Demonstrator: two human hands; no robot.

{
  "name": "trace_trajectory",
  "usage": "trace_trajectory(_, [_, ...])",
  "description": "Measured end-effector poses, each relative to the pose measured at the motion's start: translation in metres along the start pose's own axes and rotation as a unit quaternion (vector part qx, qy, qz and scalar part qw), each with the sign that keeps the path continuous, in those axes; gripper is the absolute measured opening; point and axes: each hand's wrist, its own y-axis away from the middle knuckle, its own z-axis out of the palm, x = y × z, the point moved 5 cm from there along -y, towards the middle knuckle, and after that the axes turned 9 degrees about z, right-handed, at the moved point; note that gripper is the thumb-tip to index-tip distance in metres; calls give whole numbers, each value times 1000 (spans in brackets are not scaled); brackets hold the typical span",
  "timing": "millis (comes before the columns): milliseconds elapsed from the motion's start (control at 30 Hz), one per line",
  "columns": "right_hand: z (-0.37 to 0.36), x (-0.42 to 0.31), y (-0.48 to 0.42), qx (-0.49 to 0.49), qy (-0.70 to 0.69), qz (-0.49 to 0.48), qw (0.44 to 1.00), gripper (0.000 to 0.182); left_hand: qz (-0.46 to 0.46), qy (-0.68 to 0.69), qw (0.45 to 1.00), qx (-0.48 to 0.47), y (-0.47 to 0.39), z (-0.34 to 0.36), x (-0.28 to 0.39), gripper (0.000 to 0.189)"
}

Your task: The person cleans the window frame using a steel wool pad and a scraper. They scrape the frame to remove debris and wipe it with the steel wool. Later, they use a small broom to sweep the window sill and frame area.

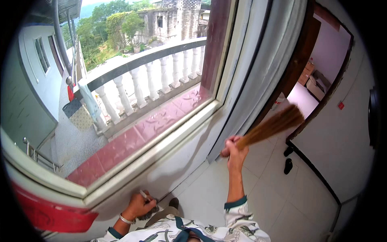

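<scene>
My right hand [236,152] is closed round the handle end of a brown bristle hand brush [269,125], raised beside the metal door frame [269,60] with its bristles pointing up and right. Low in front of my body, my left hand [140,204] grips a thin, light-coloured handle [144,194]. A dark, shaggy mass [148,214] shows just under that hand; whether it belongs to the handle I cannot tell. The window's pale frame [157,148] runs diagonally above my left hand, and neither hand touches it.
A red, glossy object [54,214] lies at the lower left below the window. Dark shoes [288,166] stand on the tiled floor [257,199] near the doorway on the right. Beyond the glass are a red-tiled ledge [133,145] and a white balustrade [151,81].
</scene>
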Motion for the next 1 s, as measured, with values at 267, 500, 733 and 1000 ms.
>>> trace_trajectory(267, [107,-76,-133,-34,15,-66,997,16,-35,89,992,84,-13,-12,3,14])
trace_trajectory(500, [128,-56,-138,-3,163,-208,965,31,-123,61,933,332,26,-24,5,8])
trace_trajectory(733, [135,-55,-126,20,218,-262,940,61,-167,128,860,464,51,-21,-8,7])
trace_trajectory(1000, [141,-54,-96,-44,215,-279,935,73,-153,71,878,448,53,-36,-10,6])
